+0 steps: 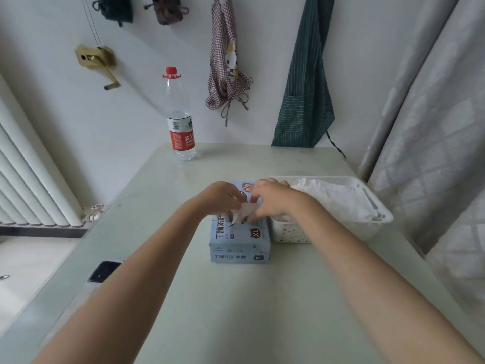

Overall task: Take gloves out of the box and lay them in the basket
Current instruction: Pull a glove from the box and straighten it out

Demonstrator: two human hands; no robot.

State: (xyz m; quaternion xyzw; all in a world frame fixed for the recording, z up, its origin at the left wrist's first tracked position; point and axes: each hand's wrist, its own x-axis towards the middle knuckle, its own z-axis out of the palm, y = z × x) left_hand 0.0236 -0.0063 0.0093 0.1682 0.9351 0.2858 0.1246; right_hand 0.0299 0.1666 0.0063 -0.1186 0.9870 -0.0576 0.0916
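Head view showed both hands over the box (240, 241), which lay on the table (236, 311) touching the left wall of the basket (328, 233), probably so each glove had only a short way to travel. A pale glove (242, 211) stuck up from the slot in the box's top. The left hand (220, 197) and right hand (273, 199) met at it, fingers curled; they seemed to pinch the glove from either side, though blur hid the fingertips. Two hands likely helped free one glove without dragging out others. The basket already held a heap of white gloves (338, 198). A bottle (181, 122) stood well apart at the table's far edge.
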